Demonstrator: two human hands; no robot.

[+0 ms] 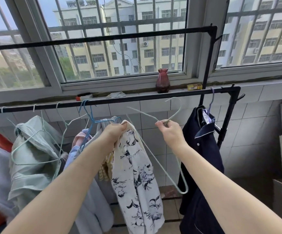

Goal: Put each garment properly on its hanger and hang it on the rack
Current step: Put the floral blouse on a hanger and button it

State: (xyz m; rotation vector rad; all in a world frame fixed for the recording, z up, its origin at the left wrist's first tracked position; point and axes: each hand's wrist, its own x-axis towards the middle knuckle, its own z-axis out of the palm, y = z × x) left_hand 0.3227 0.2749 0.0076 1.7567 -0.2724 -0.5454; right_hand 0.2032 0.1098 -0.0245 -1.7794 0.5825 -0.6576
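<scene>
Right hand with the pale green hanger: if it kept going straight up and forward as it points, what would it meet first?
Probably the black rack rail: the hanger hook in the right hand sits just below it. Depth is unclear.

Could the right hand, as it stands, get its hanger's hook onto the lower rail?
Probably yes: the right hand holds the pale hanger just below the lower rail, and that stretch beside the navy garment is bare.

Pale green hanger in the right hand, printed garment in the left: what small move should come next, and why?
Probably feed one arm of the pale green hanger into the top opening of the white printed garment. The right hand pinches the hanger at its neck, off the rack bar, with nothing on it; the left hand grips the garment's top edge, so it hangs loose beside the hanger.
</scene>
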